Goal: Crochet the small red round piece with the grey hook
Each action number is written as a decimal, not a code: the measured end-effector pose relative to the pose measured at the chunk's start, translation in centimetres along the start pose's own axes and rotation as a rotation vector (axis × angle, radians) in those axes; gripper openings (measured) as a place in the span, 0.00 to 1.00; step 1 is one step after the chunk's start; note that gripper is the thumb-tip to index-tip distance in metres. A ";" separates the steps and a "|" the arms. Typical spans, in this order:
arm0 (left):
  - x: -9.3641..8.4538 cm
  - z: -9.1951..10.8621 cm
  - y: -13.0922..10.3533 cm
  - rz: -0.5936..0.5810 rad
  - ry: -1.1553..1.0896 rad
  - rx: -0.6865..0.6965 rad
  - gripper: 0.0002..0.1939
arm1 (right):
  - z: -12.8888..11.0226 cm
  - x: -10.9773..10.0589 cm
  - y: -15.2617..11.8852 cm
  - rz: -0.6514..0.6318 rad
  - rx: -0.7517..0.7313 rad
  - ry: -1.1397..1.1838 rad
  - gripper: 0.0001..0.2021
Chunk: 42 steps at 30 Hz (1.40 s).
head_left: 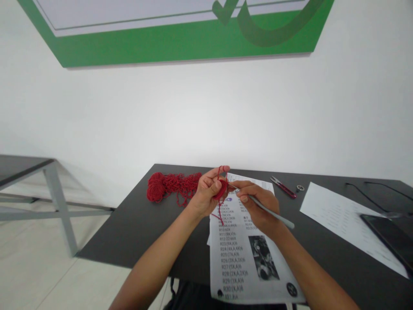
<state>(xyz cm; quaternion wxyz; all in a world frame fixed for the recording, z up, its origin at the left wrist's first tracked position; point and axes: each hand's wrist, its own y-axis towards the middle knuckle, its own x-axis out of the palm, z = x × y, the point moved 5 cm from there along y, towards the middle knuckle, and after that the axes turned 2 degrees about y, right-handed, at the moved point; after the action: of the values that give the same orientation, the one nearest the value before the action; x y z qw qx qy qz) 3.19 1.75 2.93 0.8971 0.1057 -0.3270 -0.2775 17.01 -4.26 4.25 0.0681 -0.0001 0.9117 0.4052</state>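
Note:
My left hand (pixel 206 193) pinches a small round piece of red crochet (pixel 220 190), with red yarn looped over its raised index finger. In my right hand (pixel 258 202) is a crochet hook (pixel 274 214) with a grey handle, its metal tip at the right edge of the red piece. A loose yarn end hangs below the piece. Under both hands lies a printed pattern sheet (pixel 232 258) with rows of text and a dark photo. The ball of red yarn (pixel 156 187) rests to the left, beside a tangle of loose yarn (pixel 182 184).
On the black table (pixel 129 232), small red-handled snips (pixel 284 187) and a metal ring (pixel 300 188) lie right of the hands. Farther right are a white sheet (pixel 342 219), a dark tablet or phone (pixel 389 239) and glasses (pixel 371 196). Another table (pixel 26 165) stands at left.

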 end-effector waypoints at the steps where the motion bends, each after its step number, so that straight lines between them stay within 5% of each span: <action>1: -0.1 0.0 0.0 0.001 -0.007 -0.002 0.29 | 0.1 0.0 -0.1 -0.001 0.008 0.011 0.06; 6: -0.3 -0.1 -0.2 0.002 -0.037 -0.045 0.31 | 1.1 0.1 -0.5 0.014 0.147 0.195 0.06; 10: -0.2 -0.6 -0.3 -0.025 -0.015 -0.072 0.31 | 2.4 0.7 -0.3 0.073 0.300 0.560 0.09; 18: -0.1 0.2 0.1 0.036 0.378 0.123 0.26 | 4.1 1.8 0.0 0.115 0.544 0.984 0.09; 29: 0.3 -0.1 -0.5 0.160 0.654 0.204 0.28 | 4.9 0.2 -0.6 0.357 0.353 0.534 0.08; 42: 0.5 -0.7 -0.7 0.201 0.616 0.132 0.31 | 2.2 -0.9 -0.2 0.350 0.190 0.119 0.11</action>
<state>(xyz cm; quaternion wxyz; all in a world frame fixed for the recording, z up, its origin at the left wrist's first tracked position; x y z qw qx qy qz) 3.62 0.90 2.39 0.9680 0.2095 -0.0665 -0.1207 18.21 -2.83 2.77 -0.0578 0.1409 0.9344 0.3221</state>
